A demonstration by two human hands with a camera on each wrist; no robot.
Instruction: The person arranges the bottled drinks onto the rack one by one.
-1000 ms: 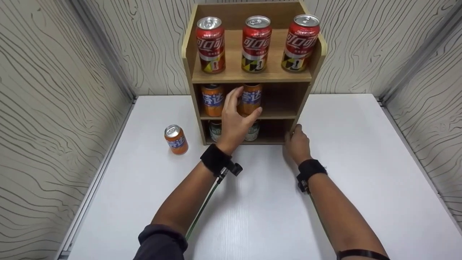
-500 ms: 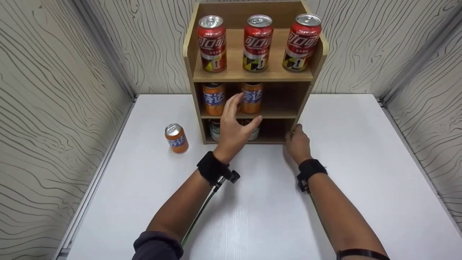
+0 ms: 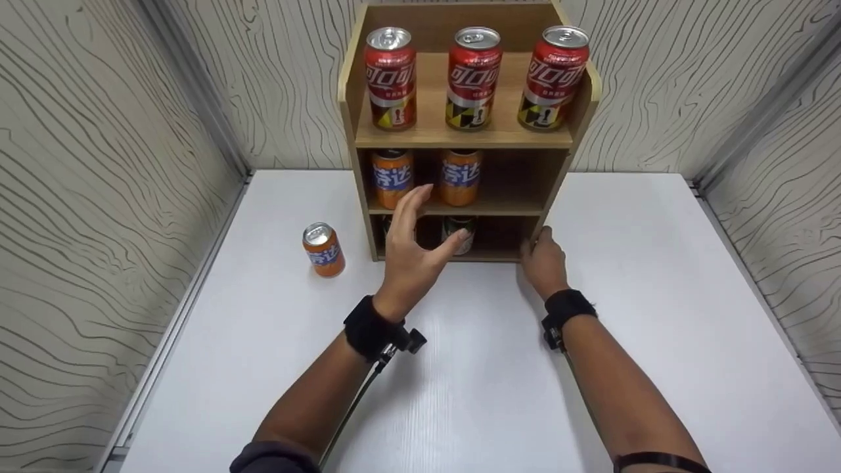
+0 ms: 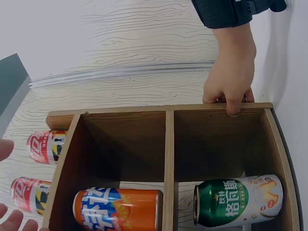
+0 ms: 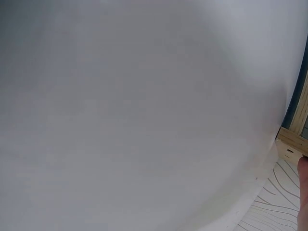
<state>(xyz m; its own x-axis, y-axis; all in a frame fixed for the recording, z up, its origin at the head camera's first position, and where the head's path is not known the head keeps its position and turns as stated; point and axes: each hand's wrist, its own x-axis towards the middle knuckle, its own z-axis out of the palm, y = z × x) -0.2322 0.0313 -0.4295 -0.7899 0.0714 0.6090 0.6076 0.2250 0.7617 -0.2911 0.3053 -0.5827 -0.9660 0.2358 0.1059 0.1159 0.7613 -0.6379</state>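
My left hand (image 3: 410, 256) hovers in front of the wooden shelf (image 3: 460, 139), thumb and fingers spread with nothing between them. Behind it, two orange soda cans (image 3: 460, 179) stand on the middle level. A green-and-white can (image 4: 238, 201) is on the bottom level; another beside it is mostly hidden by my hand. My right hand (image 3: 545, 263) grips the lower front edge of the shelf's right side panel, with a finger over the edge in the left wrist view. One more orange soda can (image 3: 324, 249) stands upright on the table, left of the shelf.
Three red cola cans (image 3: 474, 79) stand upright on the top level. The white table (image 3: 473, 381) runs up to patterned panels (image 3: 295, 85) at the back and sides. A green cable (image 3: 348, 414) trails from the left wrist camera.
My left hand has drawn back from the middle-level can, down and to the left, its fingers staying spread. The right hand keeps its hold on the shelf.
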